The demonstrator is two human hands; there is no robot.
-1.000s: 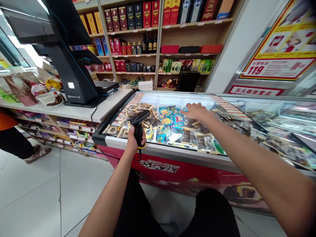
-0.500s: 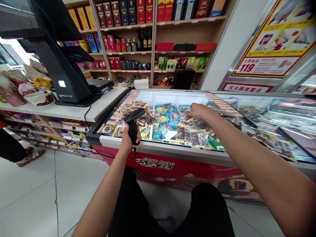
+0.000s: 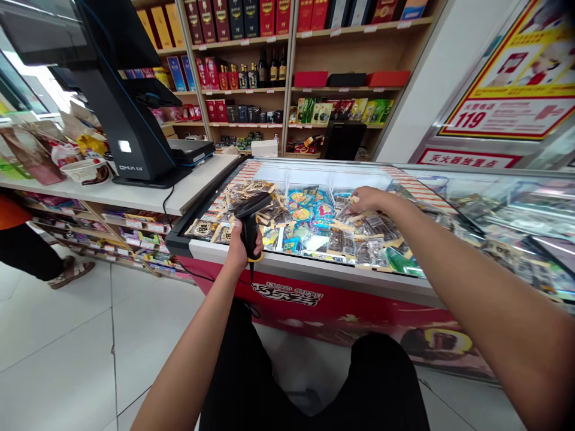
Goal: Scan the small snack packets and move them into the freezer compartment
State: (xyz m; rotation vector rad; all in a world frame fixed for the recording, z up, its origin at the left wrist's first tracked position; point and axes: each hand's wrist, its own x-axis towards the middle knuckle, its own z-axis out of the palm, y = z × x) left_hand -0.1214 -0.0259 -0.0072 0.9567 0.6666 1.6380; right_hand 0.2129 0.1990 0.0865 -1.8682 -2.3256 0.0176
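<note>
My left hand (image 3: 245, 242) is wrapped round the handle of a black barcode scanner (image 3: 252, 205) with a yellow-edged base. It is held over the front left edge of a chest freezer (image 3: 330, 269). My right hand (image 3: 367, 199) reaches into the freezer, its fingers closed on the edge of a wrapped ice cream (image 3: 344, 209) among the packets. Part of that packet is hidden by the fingers. Blue wrapped ice creams (image 3: 309, 206) lie between my two hands. Brown and clear packets (image 3: 377, 224) lie under my right wrist, with a green packet (image 3: 402, 261) near the front.
To the left, a counter (image 3: 197, 185) bears a black checkout terminal (image 3: 130, 120) and a white tub (image 3: 87, 172). The scanner's cable (image 3: 197, 276) hangs in front of the freezer. Shelves (image 3: 247, 42) of boxes and bottles stand behind. Another person's leg (image 3: 27, 251) shows far left.
The view has shifted slightly, so most things sit further right. My right hand has moved little and its fingers remain among the packets. The scanner stays in my left hand.
</note>
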